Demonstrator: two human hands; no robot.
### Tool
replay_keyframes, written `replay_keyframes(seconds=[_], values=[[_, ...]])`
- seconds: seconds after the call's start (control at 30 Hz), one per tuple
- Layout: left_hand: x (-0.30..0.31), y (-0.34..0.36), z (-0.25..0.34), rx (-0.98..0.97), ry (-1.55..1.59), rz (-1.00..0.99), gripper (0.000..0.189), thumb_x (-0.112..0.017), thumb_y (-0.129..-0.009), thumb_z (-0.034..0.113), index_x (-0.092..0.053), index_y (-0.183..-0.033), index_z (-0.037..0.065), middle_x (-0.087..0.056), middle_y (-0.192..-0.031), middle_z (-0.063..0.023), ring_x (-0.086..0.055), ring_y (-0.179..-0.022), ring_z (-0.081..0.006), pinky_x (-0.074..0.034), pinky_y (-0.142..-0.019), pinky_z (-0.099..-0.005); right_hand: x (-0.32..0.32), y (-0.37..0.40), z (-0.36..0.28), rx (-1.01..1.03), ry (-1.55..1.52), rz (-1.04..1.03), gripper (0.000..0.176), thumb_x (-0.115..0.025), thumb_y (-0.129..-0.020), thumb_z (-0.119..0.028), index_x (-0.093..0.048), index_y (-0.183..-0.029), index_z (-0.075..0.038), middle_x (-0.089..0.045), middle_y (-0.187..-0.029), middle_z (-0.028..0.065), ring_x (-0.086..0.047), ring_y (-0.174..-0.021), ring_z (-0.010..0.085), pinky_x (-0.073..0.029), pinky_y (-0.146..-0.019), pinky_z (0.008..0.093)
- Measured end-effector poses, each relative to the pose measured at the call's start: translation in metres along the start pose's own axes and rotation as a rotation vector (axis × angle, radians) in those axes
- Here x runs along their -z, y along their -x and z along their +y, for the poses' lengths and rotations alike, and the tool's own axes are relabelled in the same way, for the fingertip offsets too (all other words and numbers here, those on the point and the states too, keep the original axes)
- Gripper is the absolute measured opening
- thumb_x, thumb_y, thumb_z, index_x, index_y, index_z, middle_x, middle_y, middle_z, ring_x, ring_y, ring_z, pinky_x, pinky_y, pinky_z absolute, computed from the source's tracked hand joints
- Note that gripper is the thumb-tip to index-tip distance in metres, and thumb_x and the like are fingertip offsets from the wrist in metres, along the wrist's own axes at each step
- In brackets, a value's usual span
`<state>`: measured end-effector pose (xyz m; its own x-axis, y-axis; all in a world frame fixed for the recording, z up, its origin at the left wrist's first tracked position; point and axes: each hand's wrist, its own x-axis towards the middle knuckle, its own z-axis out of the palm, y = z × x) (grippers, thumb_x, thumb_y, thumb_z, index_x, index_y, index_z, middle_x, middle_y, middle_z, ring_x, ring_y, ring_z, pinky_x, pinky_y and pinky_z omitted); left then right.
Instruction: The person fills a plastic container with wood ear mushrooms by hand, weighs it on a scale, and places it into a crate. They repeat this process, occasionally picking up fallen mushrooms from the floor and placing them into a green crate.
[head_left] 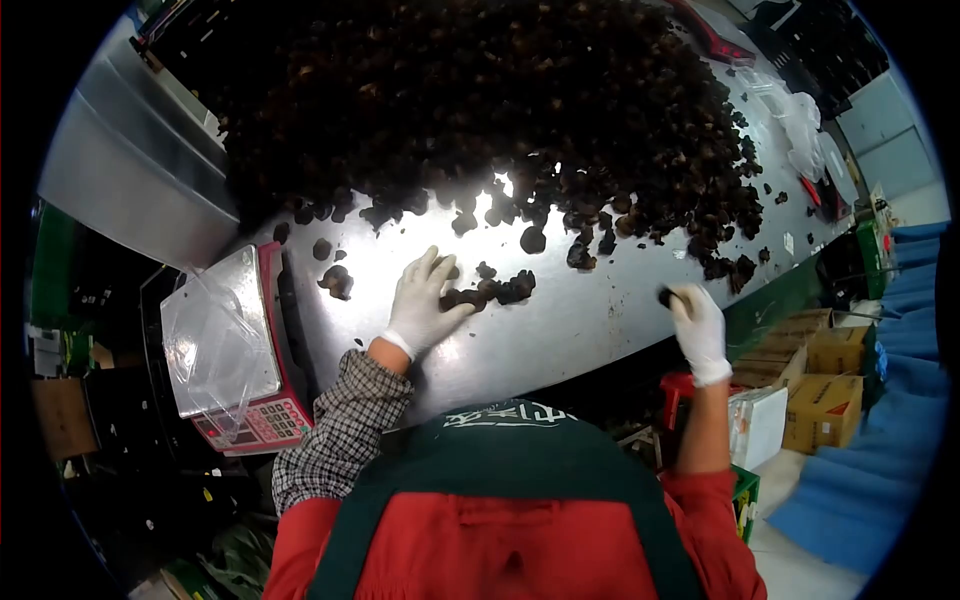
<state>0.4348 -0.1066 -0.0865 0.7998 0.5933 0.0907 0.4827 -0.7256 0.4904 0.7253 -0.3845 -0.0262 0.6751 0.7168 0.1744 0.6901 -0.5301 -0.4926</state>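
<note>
My left hand (420, 305), in a white glove, rests on the steel table (570, 335) with its fingers apart. Between and beside its thumb and fingers lies a short row of dark wood ear mushrooms (492, 291), some touching the glove. My right hand (698, 330), gloved too, is raised over the table's near right edge. Its fingers are closed on a small dark piece of wood ear mushroom (665, 297). A large heap of wood ear mushrooms (480, 100) covers the far part of the table, with loose pieces scattered along its near edge.
A red weighing scale (265, 420) with clear plastic on its pan stands at left. Behind it is a large metal container (140, 160). A clear plastic bag (800, 125) lies at the far right. Cardboard boxes (822, 410) and blue cloth (860, 490) are on the right below.
</note>
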Motion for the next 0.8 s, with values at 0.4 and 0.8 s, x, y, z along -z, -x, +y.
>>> replay_keyframes(seconds=[0.4,0.8], values=[[-0.021,0.009,-0.012,0.046,0.162,0.215,0.014,-0.064,-0.076,0.005,-0.060,-0.090,0.007,-0.056,-0.102,-0.0106,-0.057,-0.090,-0.0313,-0.048,-0.080,-0.0382,-0.144,-0.011,-0.124,0.379,-0.001,-0.279,0.035,-0.067,-0.080,-0.023,-0.061,-0.111,-0.009,-0.057,-0.115,0.0146,-0.061,-0.098,0.0296,-0.050,-0.084,0.0377],[0.012,0.039,-0.027,0.588,2.130,0.344,0.021,-0.053,-0.082,0.003,-0.055,-0.103,0.004,-0.058,-0.095,-0.0109,-0.055,-0.076,-0.0200,-0.042,-0.058,-0.0265,-0.114,-0.071,-0.084,-0.285,-1.209,-0.650,0.015,-0.055,-0.088,-0.009,-0.059,-0.100,-0.002,-0.064,-0.091,0.0096,-0.061,-0.076,0.0148,-0.050,-0.063,0.0261]])
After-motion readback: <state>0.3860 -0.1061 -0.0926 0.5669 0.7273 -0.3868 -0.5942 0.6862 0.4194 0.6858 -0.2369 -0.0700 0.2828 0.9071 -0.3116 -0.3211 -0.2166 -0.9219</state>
